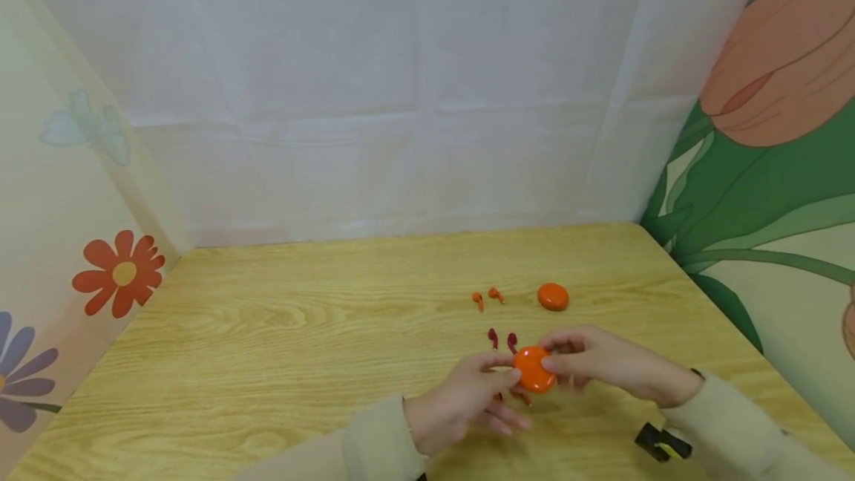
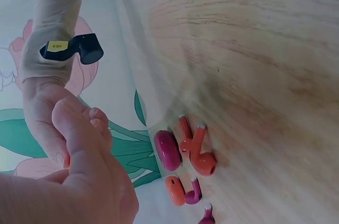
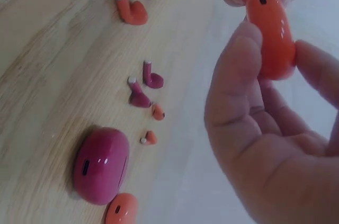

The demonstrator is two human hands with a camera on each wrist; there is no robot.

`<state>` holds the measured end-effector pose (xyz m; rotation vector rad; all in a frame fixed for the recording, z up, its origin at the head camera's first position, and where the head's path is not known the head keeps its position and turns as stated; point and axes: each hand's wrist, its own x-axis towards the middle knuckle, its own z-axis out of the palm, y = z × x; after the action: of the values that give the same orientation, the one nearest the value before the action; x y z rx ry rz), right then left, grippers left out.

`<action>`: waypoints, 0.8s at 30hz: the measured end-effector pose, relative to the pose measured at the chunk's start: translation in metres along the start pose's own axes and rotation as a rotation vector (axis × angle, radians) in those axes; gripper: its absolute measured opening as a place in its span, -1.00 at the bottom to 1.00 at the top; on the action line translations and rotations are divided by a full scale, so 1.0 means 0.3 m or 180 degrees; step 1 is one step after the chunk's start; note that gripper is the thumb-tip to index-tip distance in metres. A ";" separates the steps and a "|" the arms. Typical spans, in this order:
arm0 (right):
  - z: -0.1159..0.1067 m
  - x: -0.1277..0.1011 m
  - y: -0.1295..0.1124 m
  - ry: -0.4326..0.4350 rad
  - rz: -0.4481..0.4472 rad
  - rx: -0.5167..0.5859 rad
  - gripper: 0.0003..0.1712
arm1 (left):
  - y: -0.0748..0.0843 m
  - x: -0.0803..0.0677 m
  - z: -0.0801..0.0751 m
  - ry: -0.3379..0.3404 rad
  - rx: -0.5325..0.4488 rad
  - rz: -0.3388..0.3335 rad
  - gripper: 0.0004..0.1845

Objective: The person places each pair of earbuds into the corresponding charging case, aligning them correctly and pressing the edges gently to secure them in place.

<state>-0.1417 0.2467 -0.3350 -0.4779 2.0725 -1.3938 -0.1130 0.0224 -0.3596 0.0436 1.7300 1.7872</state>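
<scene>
A glossy orange earbud case (image 1: 534,371) is raised over the table between both hands. My left hand (image 1: 464,398) pinches its left edge with thumb and fingertips. The right hand (image 1: 604,362) grips the opposite edge; in the right wrist view the closed case (image 3: 274,38) shows a small dark port. Beneath the hands lie two orange earbuds (image 2: 201,159), partly covered in the head view. Two dark pink earbuds (image 1: 493,337) lie just beyond the case. A dark pink earbud case (image 3: 103,166) sits on the table, hidden behind the right hand in the head view.
Farther back, another orange earbud case (image 1: 553,296) rests to the right of two more orange earbuds (image 1: 478,300). A black wrist-worn device (image 1: 661,442) is at the right sleeve. A white cloth backdrop (image 1: 414,95) and printed side panels (image 1: 788,169) border the wooden table (image 1: 300,332).
</scene>
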 end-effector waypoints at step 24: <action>0.075 0.101 -0.082 0.0627 -0.0173 0.0284 -0.54 | 0.057 -0.014 -0.116 0.0301 0.0055 0.0434 -0.61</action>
<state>-0.1511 0.2034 -0.3268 -0.3754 2.1538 -1.6146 -0.1321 -0.0092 -0.3471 0.0874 1.8483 1.8996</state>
